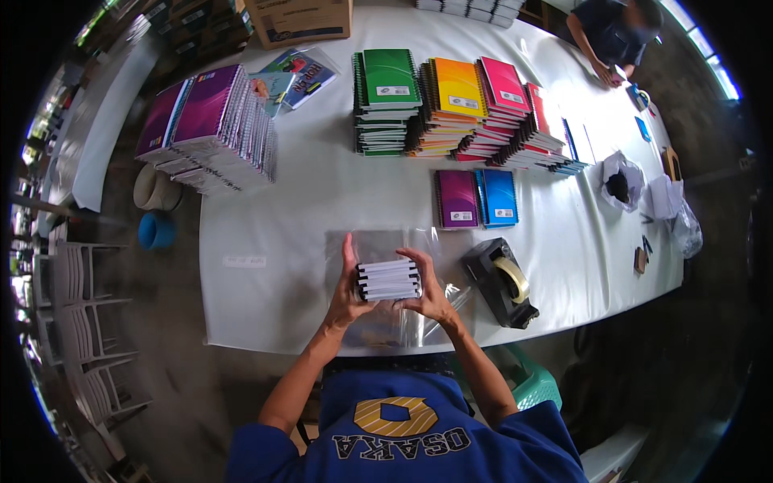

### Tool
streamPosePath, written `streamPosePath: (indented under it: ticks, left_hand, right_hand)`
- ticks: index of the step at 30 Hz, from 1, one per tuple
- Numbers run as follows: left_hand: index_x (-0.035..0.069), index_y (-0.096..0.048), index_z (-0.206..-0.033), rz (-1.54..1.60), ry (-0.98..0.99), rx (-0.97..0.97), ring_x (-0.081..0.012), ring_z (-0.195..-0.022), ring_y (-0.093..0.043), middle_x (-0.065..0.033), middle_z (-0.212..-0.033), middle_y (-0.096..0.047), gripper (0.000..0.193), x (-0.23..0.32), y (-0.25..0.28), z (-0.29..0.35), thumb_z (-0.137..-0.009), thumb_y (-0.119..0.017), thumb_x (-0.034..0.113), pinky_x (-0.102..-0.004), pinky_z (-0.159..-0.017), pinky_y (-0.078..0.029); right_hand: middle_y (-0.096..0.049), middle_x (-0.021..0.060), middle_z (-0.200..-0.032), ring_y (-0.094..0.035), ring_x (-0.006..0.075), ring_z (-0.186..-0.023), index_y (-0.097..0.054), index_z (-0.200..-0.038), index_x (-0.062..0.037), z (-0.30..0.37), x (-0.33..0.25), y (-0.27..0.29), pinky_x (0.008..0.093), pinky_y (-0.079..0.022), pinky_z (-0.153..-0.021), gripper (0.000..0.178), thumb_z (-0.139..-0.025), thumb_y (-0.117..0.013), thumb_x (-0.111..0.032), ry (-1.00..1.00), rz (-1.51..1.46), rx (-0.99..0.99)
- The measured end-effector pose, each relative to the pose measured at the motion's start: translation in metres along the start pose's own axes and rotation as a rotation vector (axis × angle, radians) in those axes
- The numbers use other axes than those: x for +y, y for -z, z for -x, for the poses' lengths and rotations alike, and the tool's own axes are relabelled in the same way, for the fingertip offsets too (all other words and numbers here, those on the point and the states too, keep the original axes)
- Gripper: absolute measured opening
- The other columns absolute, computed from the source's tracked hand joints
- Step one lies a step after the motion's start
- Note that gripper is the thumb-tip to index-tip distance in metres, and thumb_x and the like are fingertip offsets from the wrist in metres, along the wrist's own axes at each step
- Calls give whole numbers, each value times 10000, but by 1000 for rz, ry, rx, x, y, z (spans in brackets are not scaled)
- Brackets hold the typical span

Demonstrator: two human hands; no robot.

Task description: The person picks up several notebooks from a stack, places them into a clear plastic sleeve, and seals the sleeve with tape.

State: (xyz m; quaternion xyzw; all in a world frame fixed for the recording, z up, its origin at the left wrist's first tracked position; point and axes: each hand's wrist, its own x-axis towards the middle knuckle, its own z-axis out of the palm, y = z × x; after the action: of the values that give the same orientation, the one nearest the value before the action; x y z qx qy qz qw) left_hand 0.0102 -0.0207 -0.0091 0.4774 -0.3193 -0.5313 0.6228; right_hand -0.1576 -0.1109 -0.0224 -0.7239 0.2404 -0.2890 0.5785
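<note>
Between my palms stands a small stack of spiral notebooks (388,279), seen edge-on with white page edges and dark bindings. My left hand (347,288) presses its left side, fingers stretched up along it. My right hand (428,291) closes on the right side, thumb near the lower corner. Beneath the stack lie clear plastic sheets or bags (415,239) on the white table (274,302). Just right of my right hand sits a black tape dispenser (493,282) with a roll of clear tape (512,278). Beyond it lie a purple notebook (457,197) and a blue notebook (498,196).
Farther back rise stacks of green (388,76), yellow (457,83) and pink notebooks (506,83). Purple notebooks (211,105) are piled at left. A cardboard box (299,22) stands at the far edge. Another person (616,36) works at far right. White chairs (93,330) stand left.
</note>
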Motion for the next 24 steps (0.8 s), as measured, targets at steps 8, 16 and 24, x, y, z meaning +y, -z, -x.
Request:
streamPosePath:
  ticks: [8, 16, 24]
  left_hand:
    - [94, 20, -1547, -109, -39, -117, -210, -1464, -97, -172, -1582, -121, 1139, 7, 3, -5, -618, -624, -37, -353, -1170, -77]
    - [68, -41, -1542, -37, -103, 59, -240, -1469, -108, -146, -1584, -135, 1086, -10, -2, -6, -612, -585, -71, -367, -1176, -81]
    - [87, -160, -1535, -472, -234, -213, -244, -1393, -360, -154, -1529, -306, 982, 6, 25, -2, -695, -656, -27, -356, -1138, -278]
  right_hand:
    - [-397, 181, -1345, -411, 305, -1282, -346, -1308, -23, -2, 15, 7, 428, -369, -1053, 865, -652, -870, -232, 101, 228, -23]
    - [-491, 146, -1228, -508, 286, -1171, -340, -1319, -40, 4, 4, -9, 392, -407, -1001, 835, -677, -860, -166, -46, -42, 0]
    - [-508, 132, -1200, -518, 274, -1149, -348, -1320, -35, 7, 14, -10, 394, -421, -993, 895, -629, -896, -191, -42, -26, 59]
